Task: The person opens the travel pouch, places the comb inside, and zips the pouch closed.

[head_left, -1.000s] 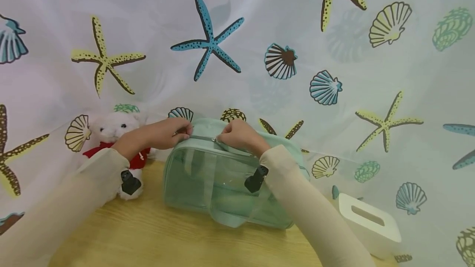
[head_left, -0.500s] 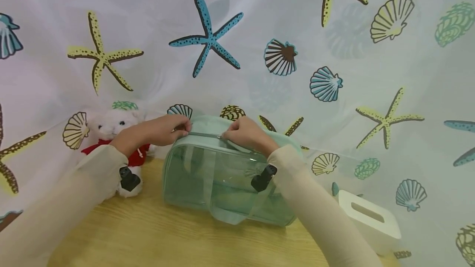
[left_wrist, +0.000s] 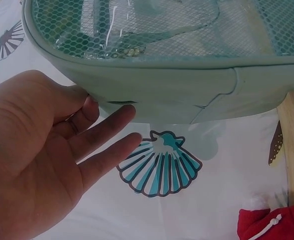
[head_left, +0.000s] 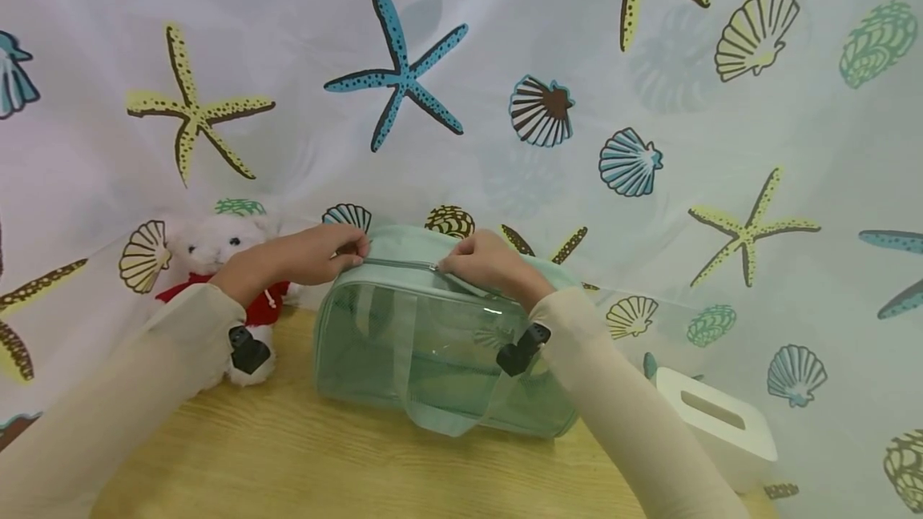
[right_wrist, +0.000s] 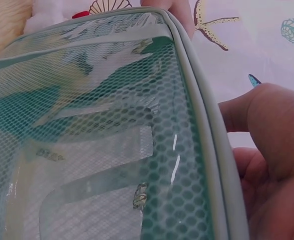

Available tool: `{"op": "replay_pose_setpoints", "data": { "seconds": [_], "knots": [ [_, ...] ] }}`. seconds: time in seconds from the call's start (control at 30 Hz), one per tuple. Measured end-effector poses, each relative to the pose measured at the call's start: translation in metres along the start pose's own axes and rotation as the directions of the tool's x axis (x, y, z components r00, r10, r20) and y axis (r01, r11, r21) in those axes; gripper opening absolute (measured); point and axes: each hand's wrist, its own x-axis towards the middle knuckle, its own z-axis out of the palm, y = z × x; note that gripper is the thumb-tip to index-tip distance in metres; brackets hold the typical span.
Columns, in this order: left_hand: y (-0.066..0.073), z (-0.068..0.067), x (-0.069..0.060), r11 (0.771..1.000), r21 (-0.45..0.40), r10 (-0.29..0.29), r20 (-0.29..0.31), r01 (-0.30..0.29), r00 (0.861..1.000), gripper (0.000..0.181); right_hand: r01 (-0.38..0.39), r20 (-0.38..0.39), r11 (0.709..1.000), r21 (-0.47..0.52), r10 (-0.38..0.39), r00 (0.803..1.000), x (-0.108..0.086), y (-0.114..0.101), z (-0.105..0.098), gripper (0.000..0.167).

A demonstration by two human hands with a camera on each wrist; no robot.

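A pale green bag with clear and mesh sides stands upright on the wooden table, a strap looping down its front. At the left end of its top, my left hand pinches the fabric between thumb and index finger; its other fingers stretch out apart in the left wrist view. My right hand pinches the zipper pull on the top seam. Right of the pull, the seam gapes slightly. In the right wrist view, the mesh side fills most of the picture and hides the right fingertips.
To the left of the bag sits a white teddy bear in a red top, partly behind my left arm. A white tissue box stands at the right. Behind everything hangs a curtain printed with starfish and shells. The wooden table extends in front.
My right hand has slid a little to the right along the seam, taking the zipper pull with it. The left hand keeps its pinch at the bag's left end.
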Motion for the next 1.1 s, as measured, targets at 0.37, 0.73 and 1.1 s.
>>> {"op": "replay_pose_setpoints", "data": {
  "seconds": [0.37,0.73,1.1],
  "knots": [
    [0.006,0.000,-0.002,1.000,-0.006,0.001,0.010,-0.001,1.000,0.006,-0.039,0.000,0.999,0.029,0.039,0.999,-0.012,0.014,-0.008,0.048],
    [0.008,-0.001,-0.002,1.000,-0.008,-0.004,0.015,0.004,1.000,0.007,-0.029,0.006,0.997,0.070,0.029,1.000,-0.016,0.025,-0.015,0.046],
    [0.008,-0.002,-0.001,1.000,0.000,0.003,0.015,-0.003,1.000,0.006,-0.051,-0.008,0.997,0.056,0.052,0.999,-0.028,0.034,-0.026,0.039]
  ]
}}
